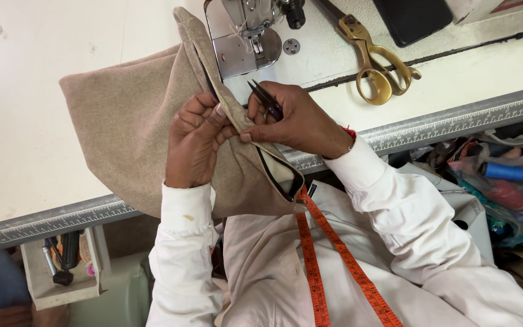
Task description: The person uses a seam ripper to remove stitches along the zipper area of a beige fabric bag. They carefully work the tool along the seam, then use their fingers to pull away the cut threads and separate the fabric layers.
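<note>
Right grip holds snips; left pinches beige fabric.

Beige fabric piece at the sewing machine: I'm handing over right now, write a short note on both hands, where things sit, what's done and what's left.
Left hand: fingers pinch the folded edge of the beige fabric piece.
Right hand: holds small dark thread snips, tips pointing at that edge, and helps pinch it.
Fabric lies on the white table just in front of the sewing machine foot; its dark zipper hangs over the table's ruler edge.
Gold scissors lie unused to the right.
Done: zipper looks attached.
Left: seemingly trimming threads along the edge.
</note>
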